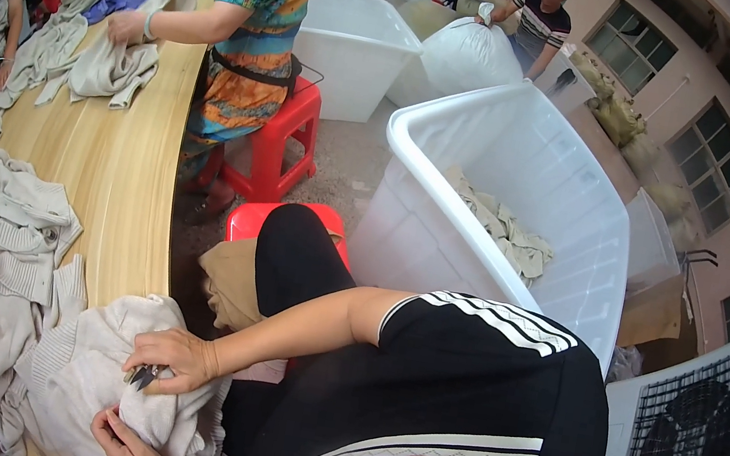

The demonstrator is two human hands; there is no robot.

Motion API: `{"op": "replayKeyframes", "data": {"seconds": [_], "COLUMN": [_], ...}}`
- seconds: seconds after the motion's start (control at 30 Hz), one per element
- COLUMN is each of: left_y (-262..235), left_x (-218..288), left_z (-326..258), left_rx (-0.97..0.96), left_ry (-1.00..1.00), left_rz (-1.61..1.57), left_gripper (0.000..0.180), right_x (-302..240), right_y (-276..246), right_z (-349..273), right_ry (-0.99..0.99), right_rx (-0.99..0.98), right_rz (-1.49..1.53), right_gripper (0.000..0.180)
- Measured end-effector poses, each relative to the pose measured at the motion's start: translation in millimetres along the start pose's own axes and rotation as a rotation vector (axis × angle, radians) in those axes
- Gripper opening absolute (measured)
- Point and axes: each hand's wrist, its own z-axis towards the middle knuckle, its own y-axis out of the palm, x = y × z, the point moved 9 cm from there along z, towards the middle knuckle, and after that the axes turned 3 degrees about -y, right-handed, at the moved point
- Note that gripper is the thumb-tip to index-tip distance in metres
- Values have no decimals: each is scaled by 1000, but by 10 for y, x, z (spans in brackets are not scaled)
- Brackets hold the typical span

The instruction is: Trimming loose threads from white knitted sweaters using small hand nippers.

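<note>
A light beige knitted sweater (86, 365) lies bunched over the table's near end, with its ribbed edge towards the left. My right hand (174, 358) is closed around small dark thread snips (139, 375), whose blades point down at the knit. Just below, my left hand (124, 445) grips a fold of the same sweater between thumb and fingers. Part of that hand is hidden by the cloth and the lower edge of the picture. More beige knitwear (2, 235) is heaped beside it on the left.
The wooden table (124, 197) runs away from me. A co-worker in a patterned top (263, 27) handles knitwear there, beside a red stool (287, 143). A large white bin (390, 194) holding garments (505, 227) stands behind me. Farther off, another person holds a white sack (474, 58).
</note>
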Motion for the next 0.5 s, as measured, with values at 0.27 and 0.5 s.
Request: {"op": "replayKeyframes", "data": {"seconds": [0.27, 0.5], "left_y": [-60, 158], "left_x": [405, 529], "left_z": [-93, 154], "left_rx": [102, 38], "left_ry": [110, 180], "left_rz": [279, 237], "left_gripper": [18, 20], "right_x": [25, 37], "right_y": [78, 55], "right_z": [-13, -18], "right_ry": [24, 35], "right_rx": [-28, -19], "right_rz": [24, 9], "right_gripper": [39, 37]}}
